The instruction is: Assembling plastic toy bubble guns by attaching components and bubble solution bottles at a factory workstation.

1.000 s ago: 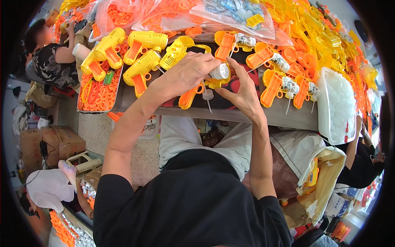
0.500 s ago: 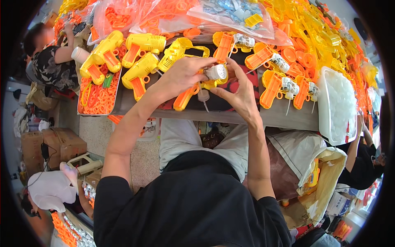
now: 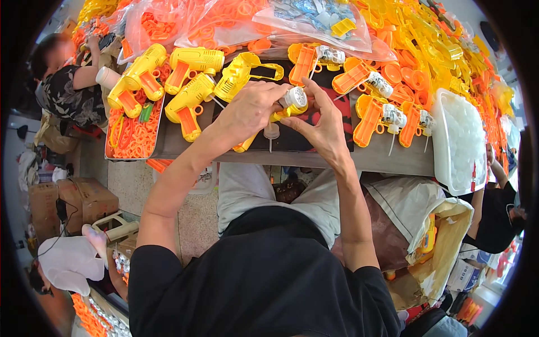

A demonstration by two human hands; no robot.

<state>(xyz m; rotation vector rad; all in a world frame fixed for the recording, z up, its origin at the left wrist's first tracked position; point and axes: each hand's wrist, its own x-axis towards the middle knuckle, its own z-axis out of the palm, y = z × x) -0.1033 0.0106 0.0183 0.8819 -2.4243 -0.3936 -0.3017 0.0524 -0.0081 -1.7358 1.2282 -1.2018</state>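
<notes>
Over the middle of the table I hold a yellow and orange toy gun (image 3: pixel 278 117) with a white round mechanism (image 3: pixel 295 99) at its upper end. My left hand (image 3: pixel 252 108) is closed around its body and hides much of it. My right hand (image 3: pixel 324 124) curves round the white end, thumb at the yellow edge below and index finger above. Below the toy hangs a small white cup-like part (image 3: pixel 272 131) with a thin tube. An open yellow half-shell (image 3: pixel 241 74) lies beyond my left hand.
Yellow toy guns (image 3: pixel 191 104) lie at left beside a tray (image 3: pixel 132 158) of orange parts. At right are orange-handled halves (image 3: pixel 368 121) with white mechanisms, and a white bin (image 3: pixel 459 140) of translucent pieces. Bagged orange parts (image 3: pixel 219 22) and yellow pieces (image 3: pixel 421 33) heap behind. Other people work nearby.
The toy gun has tilted and shifted slightly in my hands, and its orange handle now shows less behind my left wrist. The dangling white part has swung a little to the left.
</notes>
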